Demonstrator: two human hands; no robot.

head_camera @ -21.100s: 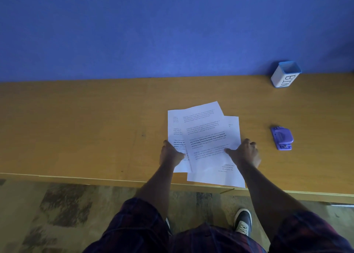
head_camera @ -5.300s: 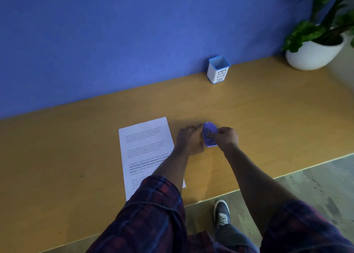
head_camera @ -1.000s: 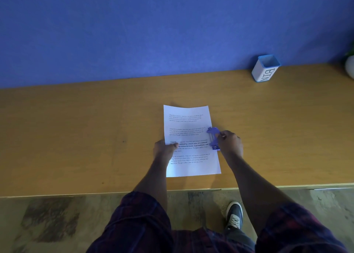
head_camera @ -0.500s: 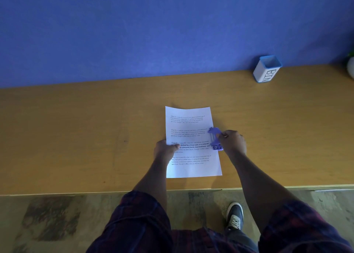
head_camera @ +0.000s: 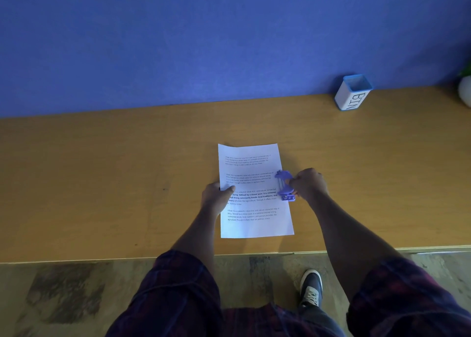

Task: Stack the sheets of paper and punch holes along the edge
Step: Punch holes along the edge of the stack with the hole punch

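Head view: right hand (head_camera: 309, 185) grips the punch (head_camera: 285, 185), now pushed onto the paper (head_camera: 254, 191) edge; left hand (head_camera: 216, 196) pinches the paper; punching comes next.

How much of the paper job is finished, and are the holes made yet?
The stacking looks done: the sheets of paper lie in one neat pile on the desk. Now the left hand pins the pile's left edge while the right hand holds the purple hole punch on its right edge. No holes show yet, so the punching is left.
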